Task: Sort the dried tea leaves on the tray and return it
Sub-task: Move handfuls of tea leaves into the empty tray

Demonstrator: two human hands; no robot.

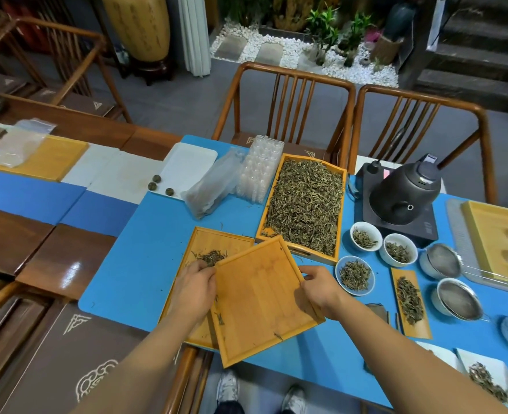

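Note:
A nearly bare bamboo tray (261, 297) lies tilted, partly on top of a second bamboo tray (213, 240) that carries a small pile of dried tea leaves (212, 256). My left hand (194, 289) grips the upper tray's left edge, beside the pile. My right hand (318, 289) holds its right edge. A few stray leaves lie on the upper tray near its front. A large bamboo tray (340, 204) heaped with tea leaves stands just behind.
Three white bowls of leaves (366, 236) and a narrow bamboo scoop (411, 303) sit to the right, with metal strainers (458, 298) and a black kettle (405, 192) on its base. Plastic moulds (258, 171) and a bag (210, 186) lie behind. The blue mat's front edge is close.

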